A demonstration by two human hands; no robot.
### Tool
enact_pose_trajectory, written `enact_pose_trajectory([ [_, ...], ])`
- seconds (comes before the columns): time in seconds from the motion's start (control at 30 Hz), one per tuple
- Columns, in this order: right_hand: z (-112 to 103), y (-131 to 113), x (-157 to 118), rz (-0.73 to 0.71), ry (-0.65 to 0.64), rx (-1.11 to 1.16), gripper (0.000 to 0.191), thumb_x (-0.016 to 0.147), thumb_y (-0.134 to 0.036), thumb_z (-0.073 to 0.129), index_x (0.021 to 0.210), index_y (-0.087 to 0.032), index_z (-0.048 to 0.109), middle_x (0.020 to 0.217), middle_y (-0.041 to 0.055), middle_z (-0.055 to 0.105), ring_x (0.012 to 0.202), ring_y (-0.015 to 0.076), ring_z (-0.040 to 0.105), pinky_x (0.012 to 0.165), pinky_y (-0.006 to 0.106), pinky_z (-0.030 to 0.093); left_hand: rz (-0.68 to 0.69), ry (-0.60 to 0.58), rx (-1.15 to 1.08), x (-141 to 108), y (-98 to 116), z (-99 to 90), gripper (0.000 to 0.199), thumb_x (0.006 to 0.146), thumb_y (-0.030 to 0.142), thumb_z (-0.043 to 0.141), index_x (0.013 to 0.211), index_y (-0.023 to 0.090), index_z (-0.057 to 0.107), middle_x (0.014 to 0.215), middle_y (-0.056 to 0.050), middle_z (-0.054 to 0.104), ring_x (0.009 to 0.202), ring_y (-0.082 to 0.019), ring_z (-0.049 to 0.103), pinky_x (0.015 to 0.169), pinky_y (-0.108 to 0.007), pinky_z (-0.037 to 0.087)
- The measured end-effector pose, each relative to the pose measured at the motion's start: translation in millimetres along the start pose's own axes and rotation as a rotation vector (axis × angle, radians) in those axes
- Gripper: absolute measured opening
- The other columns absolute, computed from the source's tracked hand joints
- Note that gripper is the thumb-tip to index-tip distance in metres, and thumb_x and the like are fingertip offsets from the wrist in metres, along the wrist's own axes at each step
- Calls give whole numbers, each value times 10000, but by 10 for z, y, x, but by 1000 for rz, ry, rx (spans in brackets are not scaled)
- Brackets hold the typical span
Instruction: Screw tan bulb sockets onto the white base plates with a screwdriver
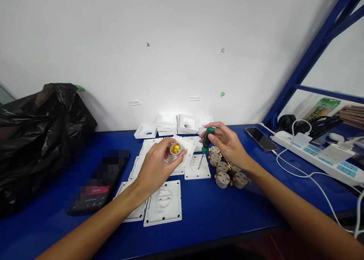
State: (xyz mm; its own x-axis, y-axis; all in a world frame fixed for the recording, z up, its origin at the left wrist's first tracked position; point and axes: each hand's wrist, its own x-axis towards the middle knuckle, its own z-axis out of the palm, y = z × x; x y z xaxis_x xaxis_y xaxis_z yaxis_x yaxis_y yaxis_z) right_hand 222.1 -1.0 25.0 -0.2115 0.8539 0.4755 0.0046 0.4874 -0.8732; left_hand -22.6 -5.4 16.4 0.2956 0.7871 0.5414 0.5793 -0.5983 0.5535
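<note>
My left hand (159,163) grips a round lamp socket (176,149) with a shiny gold inside, its opening turned up towards me. Beneath the socket lies a white square plate (186,146), tilted over others. My right hand (226,142) holds a green and black screwdriver (208,138) upright, its shaft pointing down over another white plate (203,171). Whether the tip touches that plate I cannot tell. Several round grey sockets (222,179) with brass tabs stand just right of the plates. Nearer me rests a white plate with a round recess (170,214).
White square boxes (167,119) are stacked against the wall. A black plastic bag (42,138) and a partly blurred dark device (99,191) lie at the left. On the right are a phone (262,139), a power strip (321,157) and white cables (315,173).
</note>
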Motion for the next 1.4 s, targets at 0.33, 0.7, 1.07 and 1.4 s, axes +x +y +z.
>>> enact_pose_trajectory([
  [0.33, -13, -87, -39, 238, -324, 96, 233, 959, -382, 669, 1156, -261, 637, 1002, 65, 777, 941, 232, 772, 878, 430, 612, 7, -182, 50, 9, -9, 42, 195, 989, 398, 600, 1050, 213, 597, 901, -10, 656, 772, -193, 551, 728, -335, 431],
  [0.7, -221, -89, 87, 109, 157, 183, 242, 944, -410, 692, 1146, -279, 667, 973, 44, 787, 847, 199, 761, 921, 430, 590, 362, -554, 309, 255, 79, 186, 228, 1049, 302, 540, 1236, 182, 591, 1161, -76, 687, 1083, -279, 588, 936, -429, 413],
  [1.07, -199, 72, 134, 43, 297, 114, 353, 898, -498, 715, 1152, -259, 656, 918, 28, 759, 770, 175, 725, 784, 372, 590, 303, -552, 297, 258, 25, 259, 358, 1050, 339, 539, 1368, 178, 513, 1309, -117, 635, 1192, -302, 586, 978, -451, 443],
  [1.4, -317, 213, 212, -89, 573, -50, 275, 905, -454, 705, 1113, -284, 650, 825, -2, 675, 662, 138, 638, 600, 290, 548, 448, -534, 197, -21, 386, 252, 207, 1051, 307, 548, 1223, 192, 557, 1148, -76, 628, 1077, -259, 605, 953, -416, 474],
])
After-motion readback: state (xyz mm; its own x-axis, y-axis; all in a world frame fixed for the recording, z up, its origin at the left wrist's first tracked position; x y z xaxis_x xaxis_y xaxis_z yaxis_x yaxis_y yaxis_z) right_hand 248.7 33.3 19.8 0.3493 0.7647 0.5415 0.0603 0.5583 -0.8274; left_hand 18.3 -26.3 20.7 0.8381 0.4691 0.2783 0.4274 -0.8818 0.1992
